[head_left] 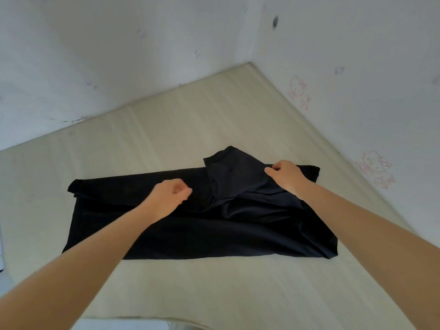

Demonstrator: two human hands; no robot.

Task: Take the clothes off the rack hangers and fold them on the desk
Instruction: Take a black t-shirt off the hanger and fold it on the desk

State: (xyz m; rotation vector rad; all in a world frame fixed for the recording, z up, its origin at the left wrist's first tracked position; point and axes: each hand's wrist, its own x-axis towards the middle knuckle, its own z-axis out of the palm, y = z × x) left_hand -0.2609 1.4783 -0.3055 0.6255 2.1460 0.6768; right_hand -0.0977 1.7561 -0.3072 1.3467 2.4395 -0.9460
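Here a black garment (190, 225) lies spread on the pale desk (214, 282), its long axis running left to right across the view, with the left end squared off and the right end bunched into folds. Both hands reach out over its far half. The right hand (285, 175) pinches a raised flap of the cloth between thumb and fingers near the right far corner, lifting it so the flap peaks toward the wall corner. The left hand (170, 194) sits above the middle of the far edge with fingers curled into a loose fist; it seems to hold nothing, though the dark fabric beneath makes that hard to judge.
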